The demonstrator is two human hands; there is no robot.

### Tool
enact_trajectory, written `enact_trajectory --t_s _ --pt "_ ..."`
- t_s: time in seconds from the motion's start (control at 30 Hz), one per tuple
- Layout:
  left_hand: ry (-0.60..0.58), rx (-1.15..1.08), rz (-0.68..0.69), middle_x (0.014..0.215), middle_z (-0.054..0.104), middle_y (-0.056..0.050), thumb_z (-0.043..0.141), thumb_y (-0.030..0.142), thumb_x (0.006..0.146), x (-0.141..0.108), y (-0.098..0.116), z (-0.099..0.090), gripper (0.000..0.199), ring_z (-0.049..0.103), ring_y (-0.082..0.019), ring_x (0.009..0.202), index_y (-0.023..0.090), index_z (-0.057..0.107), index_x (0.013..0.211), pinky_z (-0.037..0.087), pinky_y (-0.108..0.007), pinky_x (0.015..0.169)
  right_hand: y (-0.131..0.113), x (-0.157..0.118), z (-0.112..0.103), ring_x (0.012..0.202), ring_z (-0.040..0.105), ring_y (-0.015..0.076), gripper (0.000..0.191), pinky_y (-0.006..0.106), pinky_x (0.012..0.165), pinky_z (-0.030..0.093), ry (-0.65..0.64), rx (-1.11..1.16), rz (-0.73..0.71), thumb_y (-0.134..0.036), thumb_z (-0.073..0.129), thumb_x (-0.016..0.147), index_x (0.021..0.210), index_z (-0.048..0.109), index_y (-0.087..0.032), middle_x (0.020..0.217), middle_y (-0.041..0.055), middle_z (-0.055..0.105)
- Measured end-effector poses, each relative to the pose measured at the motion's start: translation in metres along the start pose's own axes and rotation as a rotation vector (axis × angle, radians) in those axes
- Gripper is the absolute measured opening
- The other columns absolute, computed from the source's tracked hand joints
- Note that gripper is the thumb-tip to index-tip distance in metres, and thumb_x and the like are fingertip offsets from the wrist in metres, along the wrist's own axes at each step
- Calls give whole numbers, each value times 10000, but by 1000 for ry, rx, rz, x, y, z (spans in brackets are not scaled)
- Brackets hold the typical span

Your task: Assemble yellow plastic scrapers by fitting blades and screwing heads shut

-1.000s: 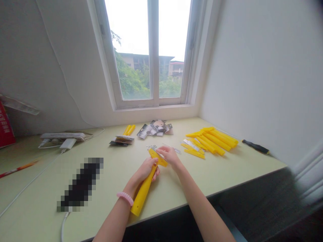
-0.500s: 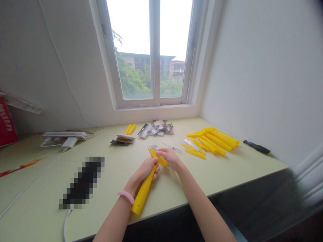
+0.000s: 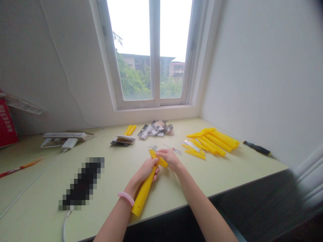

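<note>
We've got the left hand (image 3: 145,172) curled round a yellow plastic handle (image 3: 142,198) and the right hand (image 3: 170,159) pinching a flat yellow strip (image 3: 158,158), both below the window (image 3: 156,53); a slipped pinch could drop the strip onto the loose metal hardware (image 3: 152,148).
</note>
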State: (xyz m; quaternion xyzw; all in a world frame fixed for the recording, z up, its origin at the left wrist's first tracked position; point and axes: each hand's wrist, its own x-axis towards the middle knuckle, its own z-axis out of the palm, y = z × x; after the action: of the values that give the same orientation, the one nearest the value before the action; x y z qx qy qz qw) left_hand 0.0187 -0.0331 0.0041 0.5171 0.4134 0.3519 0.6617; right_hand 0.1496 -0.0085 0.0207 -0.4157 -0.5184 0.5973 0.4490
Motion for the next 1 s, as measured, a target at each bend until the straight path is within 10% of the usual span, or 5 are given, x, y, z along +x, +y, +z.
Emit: enact_trajectory --t_s 0.17,0.47,1.0 --pt "35 -5 19 440 450 66 408 380 778 2 2 -3 215 407 -87 269 173 416 835 283 -181 275 4 8 1 556 536 123 239 245 554 394 24 -96 -38 -351 643 606 702 673 -135 597 6 617" --pt "431 -147 80 398 466 40 389 308 762 4 11 -28 163 389 -74 273 180 391 662 272 -188 299 16 30 -12 710 583 147 212 257 669 404 454 -833 -162 -210 493 734 845 673 -210 818 19 681" --pt "268 -126 -39 382 469 23 389 335 742 2 14 -18 189 382 -82 245 185 400 627 226 -202 294 15 37 -4 787 599 161 211 244 635 361 360 -1187 -238 -254 490 804 846 697 -242 862 46 677"
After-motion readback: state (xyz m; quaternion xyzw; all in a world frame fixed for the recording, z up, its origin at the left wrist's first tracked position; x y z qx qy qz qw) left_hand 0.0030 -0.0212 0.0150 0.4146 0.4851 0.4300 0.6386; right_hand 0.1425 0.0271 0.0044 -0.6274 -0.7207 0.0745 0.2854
